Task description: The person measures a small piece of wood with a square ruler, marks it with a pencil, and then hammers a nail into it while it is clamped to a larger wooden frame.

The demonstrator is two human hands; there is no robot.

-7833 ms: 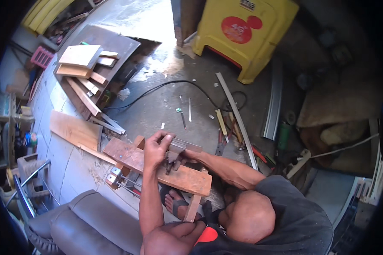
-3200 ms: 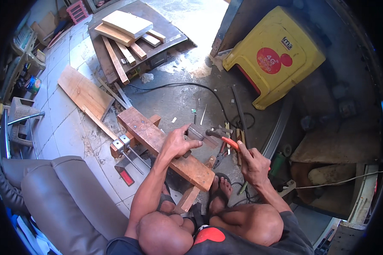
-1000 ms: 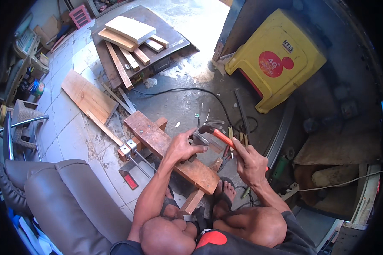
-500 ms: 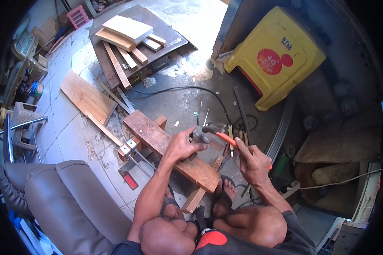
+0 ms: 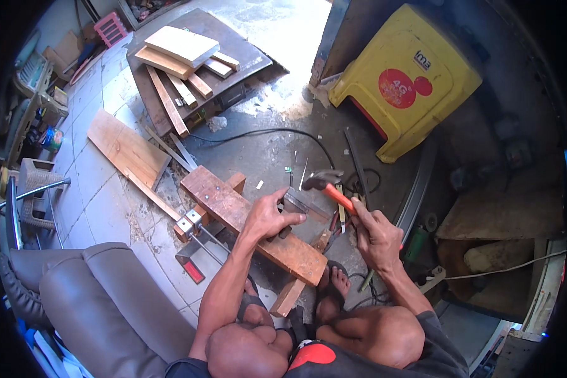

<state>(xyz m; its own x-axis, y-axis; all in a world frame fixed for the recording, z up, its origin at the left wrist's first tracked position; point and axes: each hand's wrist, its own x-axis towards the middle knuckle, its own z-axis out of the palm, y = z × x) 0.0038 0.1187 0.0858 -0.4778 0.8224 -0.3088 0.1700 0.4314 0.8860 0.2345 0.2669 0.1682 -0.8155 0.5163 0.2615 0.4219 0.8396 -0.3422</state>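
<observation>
My left hand [image 5: 268, 216] is closed around a grey, block-shaped piece [image 5: 295, 200], holding it above the wooden bench plank [image 5: 233, 211]. Fingers and thumb hide part of the piece, and its exact kind is unclear. In my right hand [image 5: 378, 236] is a claw hammer [image 5: 339, 196] with an orange handle, gripped along the handle. The hammer's dark head hangs just above and to the right of the grey piece, with a small gap between them. The brown plank slants from upper left to lower right between my feet, resting on wooden crosspieces.
A metal-rod clamp [image 5: 192, 222] lies left of the plank, near a broad board [image 5: 126, 146]. Cut timber [image 5: 181, 47] is stacked on a dark low table [image 5: 246, 47]. Several hand tools lie right of the plank. A yellow plastic stool [image 5: 416, 82] and brown padded seat [image 5: 107, 309] flank the area.
The hammer head has lifted up and away from the grey piece, and my right hand has shifted slightly. The left hand keeps its hold in nearly the same place.
</observation>
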